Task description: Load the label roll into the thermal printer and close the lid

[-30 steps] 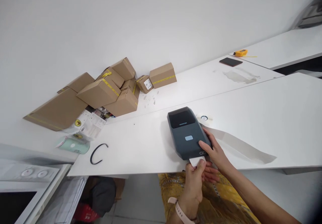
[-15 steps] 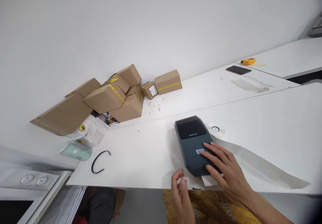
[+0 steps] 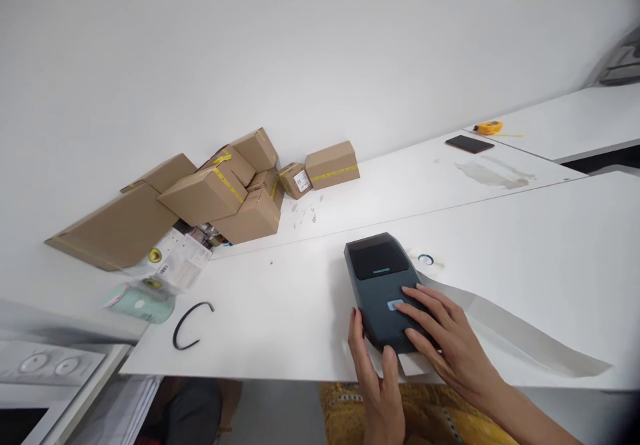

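A dark grey label printer sits near the front edge of the white table. My right hand lies flat on the printer's front half, fingers stretched out, fingertips by its small blue button. My left hand touches the printer's front left corner, fingers extended, thumb near a white label sticking out of the front slot. A long strip of white backing paper trails from the printer to the right.
A pile of cardboard boxes stands against the wall at left, with packets and a pale green roll below it. A black curved band lies on the table. A phone and yellow tape measure lie far right.
My left hand let go of the label and moved up to the printer's front corner. My right hand slid from the printer's side onto its top.
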`<move>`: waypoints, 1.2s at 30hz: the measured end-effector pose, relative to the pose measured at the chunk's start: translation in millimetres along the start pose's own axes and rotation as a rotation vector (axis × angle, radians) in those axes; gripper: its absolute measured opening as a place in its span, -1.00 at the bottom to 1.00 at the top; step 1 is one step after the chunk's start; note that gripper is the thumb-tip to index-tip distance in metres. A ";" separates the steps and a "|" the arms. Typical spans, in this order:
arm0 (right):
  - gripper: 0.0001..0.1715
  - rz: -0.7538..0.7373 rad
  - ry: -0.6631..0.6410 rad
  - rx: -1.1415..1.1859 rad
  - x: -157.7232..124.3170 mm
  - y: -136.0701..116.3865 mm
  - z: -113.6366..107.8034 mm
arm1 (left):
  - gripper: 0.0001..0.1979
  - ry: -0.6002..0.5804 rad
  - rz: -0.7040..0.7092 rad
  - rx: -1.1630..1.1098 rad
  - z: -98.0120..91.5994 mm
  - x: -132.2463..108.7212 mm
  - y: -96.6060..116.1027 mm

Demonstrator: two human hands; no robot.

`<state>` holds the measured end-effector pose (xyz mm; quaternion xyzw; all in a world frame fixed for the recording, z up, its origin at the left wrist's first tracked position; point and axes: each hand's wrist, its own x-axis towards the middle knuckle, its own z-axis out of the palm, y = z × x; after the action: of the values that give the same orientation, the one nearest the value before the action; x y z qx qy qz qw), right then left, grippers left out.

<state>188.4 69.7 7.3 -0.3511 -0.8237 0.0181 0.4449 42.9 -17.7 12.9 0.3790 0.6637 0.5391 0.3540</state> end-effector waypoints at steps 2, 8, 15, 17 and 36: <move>-0.51 0.080 -0.005 0.106 -8.6 -2.8 0.0 | -0.34 -0.023 0.059 0.000 -1.1 -1.3 -2.3; -0.35 0.571 0.031 0.389 -20.8 -9.8 -5.2 | -0.37 0.010 0.104 0.031 -3.6 -1.0 -1.2; -0.37 0.477 -0.008 0.477 30.4 9.6 -23.2 | -0.39 0.041 0.235 -0.079 -2.2 27.2 32.1; -0.35 0.433 -0.010 0.437 54.5 15.9 -26.9 | -0.41 0.063 0.277 -0.103 -2.4 44.4 47.0; -0.29 0.552 -0.059 0.315 226.2 75.5 2.1 | -0.39 -0.003 0.138 0.359 15.3 136.9 44.0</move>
<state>148.5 261.6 143.1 -0.4875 -0.6970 0.2756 0.4479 -1.6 116.1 45.2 0.4815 0.7210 0.4345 0.2439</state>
